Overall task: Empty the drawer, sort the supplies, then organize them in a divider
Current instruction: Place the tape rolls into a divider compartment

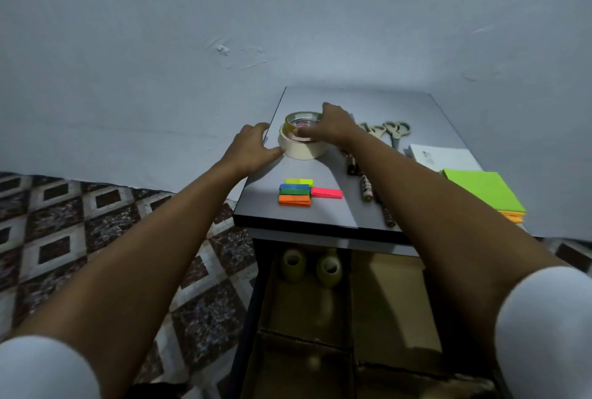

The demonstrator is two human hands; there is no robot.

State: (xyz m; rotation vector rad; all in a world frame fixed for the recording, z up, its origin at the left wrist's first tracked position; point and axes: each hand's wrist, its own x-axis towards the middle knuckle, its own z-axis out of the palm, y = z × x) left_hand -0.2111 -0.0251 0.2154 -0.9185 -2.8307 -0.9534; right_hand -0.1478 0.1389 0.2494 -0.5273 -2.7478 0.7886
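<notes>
Clear tape (301,119) stacked on masking tape (301,150), gripped by my right hand (333,126); left hand (251,148) open, touching masking tape

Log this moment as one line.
phase: sorting | right hand: grips clear tape roll atop masking tape roll | left hand: thumb against masking tape roll | drawer: two rolls inside

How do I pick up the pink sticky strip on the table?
Pinch the pink strip of sticky flags across its long edges, coming straight down from above. It lies flat on the grey tabletop, long and narrow, its left end close to the coloured stack, so the long sides are free.
</notes>
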